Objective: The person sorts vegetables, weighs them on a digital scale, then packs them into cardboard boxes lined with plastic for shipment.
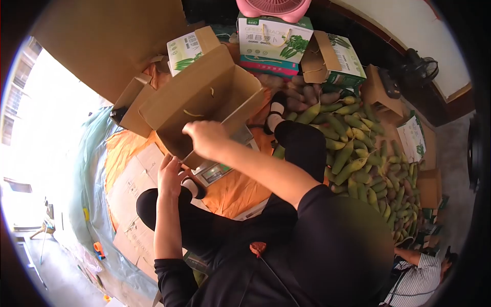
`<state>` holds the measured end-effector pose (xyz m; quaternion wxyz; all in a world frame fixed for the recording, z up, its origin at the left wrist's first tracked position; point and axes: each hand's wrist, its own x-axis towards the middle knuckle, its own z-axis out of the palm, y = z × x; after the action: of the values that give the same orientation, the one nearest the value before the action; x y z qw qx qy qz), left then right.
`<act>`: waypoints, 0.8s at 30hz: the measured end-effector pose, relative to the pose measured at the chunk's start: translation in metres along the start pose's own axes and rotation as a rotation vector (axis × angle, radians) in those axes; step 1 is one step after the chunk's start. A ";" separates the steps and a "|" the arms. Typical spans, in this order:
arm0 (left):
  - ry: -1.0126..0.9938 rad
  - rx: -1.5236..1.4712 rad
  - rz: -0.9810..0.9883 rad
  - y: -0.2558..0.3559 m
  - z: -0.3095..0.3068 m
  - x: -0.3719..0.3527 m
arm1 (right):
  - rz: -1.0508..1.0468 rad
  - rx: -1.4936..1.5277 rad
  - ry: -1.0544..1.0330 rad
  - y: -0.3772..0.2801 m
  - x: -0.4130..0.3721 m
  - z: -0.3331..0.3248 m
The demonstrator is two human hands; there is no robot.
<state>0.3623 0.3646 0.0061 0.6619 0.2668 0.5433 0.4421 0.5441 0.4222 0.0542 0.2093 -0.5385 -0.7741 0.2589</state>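
Observation:
An open cardboard box (169, 105) stands in front of me, its flaps raised and short rope handles showing on its inner side. My right hand (204, 139) is over the box's near side, fingers curled together; what they hold, if anything, is hidden. My left hand (170, 176) is at the box's lower left corner, fingers bent against its edge. Under the box is a weighing scale (212, 174) with a small display, partly covered by the box.
Many green radishes (353, 148) are heaped on my right. Printed radish cartons (276, 38) stand behind, with a pink fan (273, 6) on top. Flattened cardboard (135, 235) and an orange sheet (235, 194) cover the floor. A person in a striped shirt (417, 279) is at lower right.

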 end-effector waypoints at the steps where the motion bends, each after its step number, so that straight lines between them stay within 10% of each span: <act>1: 0.068 -0.069 0.038 -0.002 -0.005 -0.001 | -0.050 -0.093 0.112 0.020 0.003 0.004; 6: 0.421 -0.023 0.182 -0.005 -0.004 -0.006 | 0.002 -0.520 0.066 0.099 -0.006 -0.011; 12: 0.196 1.270 0.823 -0.002 0.037 0.009 | 0.022 -0.526 0.156 0.140 0.001 -0.005; 18: 0.027 1.690 0.452 -0.004 0.072 0.044 | -0.028 -0.459 0.121 0.120 -0.010 0.010; 24: 0.015 1.746 0.634 -0.037 0.045 0.067 | -0.099 -0.113 0.301 0.104 -0.046 -0.017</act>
<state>0.4177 0.4119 -0.0450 0.0712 0.8038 0.5894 0.0384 0.6446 0.4117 0.0001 0.3048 -0.5433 -0.7729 0.1204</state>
